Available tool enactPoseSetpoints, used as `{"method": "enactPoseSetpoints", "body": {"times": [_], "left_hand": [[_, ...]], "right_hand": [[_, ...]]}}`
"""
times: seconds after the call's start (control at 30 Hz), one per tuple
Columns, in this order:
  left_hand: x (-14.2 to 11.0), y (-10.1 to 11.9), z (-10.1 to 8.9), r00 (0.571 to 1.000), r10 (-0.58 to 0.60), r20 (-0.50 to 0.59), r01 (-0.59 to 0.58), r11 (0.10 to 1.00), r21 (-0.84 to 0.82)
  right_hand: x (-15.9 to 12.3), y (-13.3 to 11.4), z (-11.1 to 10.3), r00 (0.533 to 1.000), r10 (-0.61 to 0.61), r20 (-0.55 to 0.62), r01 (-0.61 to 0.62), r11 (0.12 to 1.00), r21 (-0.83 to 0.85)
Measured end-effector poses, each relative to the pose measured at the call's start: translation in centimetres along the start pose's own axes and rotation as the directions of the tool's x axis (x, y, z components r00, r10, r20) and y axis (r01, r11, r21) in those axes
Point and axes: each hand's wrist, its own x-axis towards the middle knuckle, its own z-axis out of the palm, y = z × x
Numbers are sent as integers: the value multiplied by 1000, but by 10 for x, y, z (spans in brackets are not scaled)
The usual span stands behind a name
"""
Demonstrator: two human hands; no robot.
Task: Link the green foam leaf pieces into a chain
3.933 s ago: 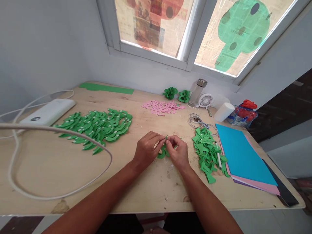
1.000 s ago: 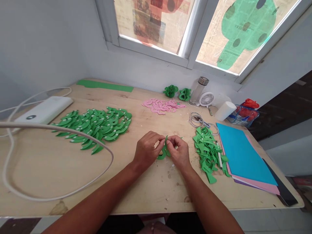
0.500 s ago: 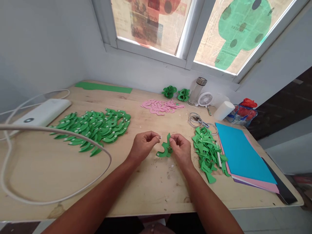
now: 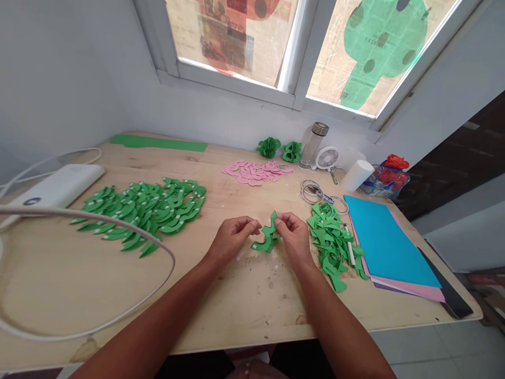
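Observation:
A wavy green paper cutout (image 4: pixel 270 231), with a small white square on its lower left end, is pinched in my right hand (image 4: pixel 294 234) above the table. Part of it hides behind the thumb and fingers. My left hand (image 4: pixel 234 236) is closed in a pinch just left of the cutout, apart from it; whether anything is between the fingertips cannot be made out. To the left spreads a pile of green cutouts (image 4: pixel 153 208), many bearing white squares. Right of my right hand lies a heap of green paper scraps (image 4: pixel 329 237) with a white pen (image 4: pixel 350 250) on it.
Pink cutouts (image 4: pixel 254 172) lie behind my hands. Two green paper ornaments (image 4: pixel 269 148), a bottle (image 4: pixel 314 143) and a small fan (image 4: pixel 327 158) stand along the wall. Scissors (image 4: pixel 327 198) and blue sheets (image 4: pixel 389 245) are at right. A white cable (image 4: pixel 130 226) loops across the left side.
The white bit at my left fingertips no longer shows there, and a small white bit now lies on the table below that hand. The view has turned slightly right.

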Motion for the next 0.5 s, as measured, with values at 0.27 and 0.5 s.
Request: {"method": "enactPoseSetpoints", "body": {"times": [0.27,0.5], "left_hand": [[-3,1,3,989,-61,132,73,993,-90],[2,-5,0,996,-84,-12,75,945,-318]], "right_hand": [[0,0,-1,1000,-2,6,2,1000,-17],[-2,5,0,988,45,147,-35,997,-69]]}}
